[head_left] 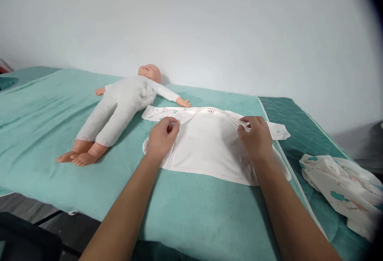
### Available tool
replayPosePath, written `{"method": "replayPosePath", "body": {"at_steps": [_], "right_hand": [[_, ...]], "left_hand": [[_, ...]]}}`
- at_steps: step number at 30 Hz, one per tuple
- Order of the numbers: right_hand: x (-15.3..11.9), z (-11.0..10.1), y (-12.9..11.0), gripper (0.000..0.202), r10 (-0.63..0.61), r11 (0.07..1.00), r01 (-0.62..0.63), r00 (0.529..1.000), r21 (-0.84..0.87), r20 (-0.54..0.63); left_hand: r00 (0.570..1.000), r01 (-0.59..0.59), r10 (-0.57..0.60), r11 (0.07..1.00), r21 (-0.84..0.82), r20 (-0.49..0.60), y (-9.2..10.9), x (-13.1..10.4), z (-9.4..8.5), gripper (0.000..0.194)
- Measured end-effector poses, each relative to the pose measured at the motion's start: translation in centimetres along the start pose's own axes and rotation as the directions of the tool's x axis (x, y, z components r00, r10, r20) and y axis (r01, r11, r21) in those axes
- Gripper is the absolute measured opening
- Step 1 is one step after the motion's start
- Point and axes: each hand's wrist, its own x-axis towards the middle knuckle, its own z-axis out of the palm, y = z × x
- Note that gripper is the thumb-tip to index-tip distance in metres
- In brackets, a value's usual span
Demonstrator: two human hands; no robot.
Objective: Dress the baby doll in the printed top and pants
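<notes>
A small white baby garment (209, 145) lies spread open on the green bed cover, its patterned sleeves stretched to both sides and a label at the neck. My left hand (164, 135) is closed at its left front edge, thumb and index finger pinching the cloth. On the other side my right hand (255, 135) has its fingers bent at the garment's right edge near the sleeve, pinching the cloth there. A baby doll (128, 97) in white clothing lies on its back to the left, one hand close to the garment's left sleeve.
The green cover (60, 113) reaches a white wall behind. A darker green quilted mat (302, 133) lies at the right, with a crumpled patterned cloth (341, 189) on it. A black object (26, 237) stands at the lower left, beside the bed edge.
</notes>
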Motion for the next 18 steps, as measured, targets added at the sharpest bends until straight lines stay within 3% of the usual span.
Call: {"method": "replayPosePath", "body": {"at_steps": [18], "right_hand": [[-0.12, 0.16, -0.14, 0.023, -0.047, 0.999, 0.048, 0.999, 0.021, -0.018]], "left_hand": [[1.0, 0.013, -0.013, 0.999, 0.032, -0.01, 0.08, 0.08, 0.03, 0.021]]}}
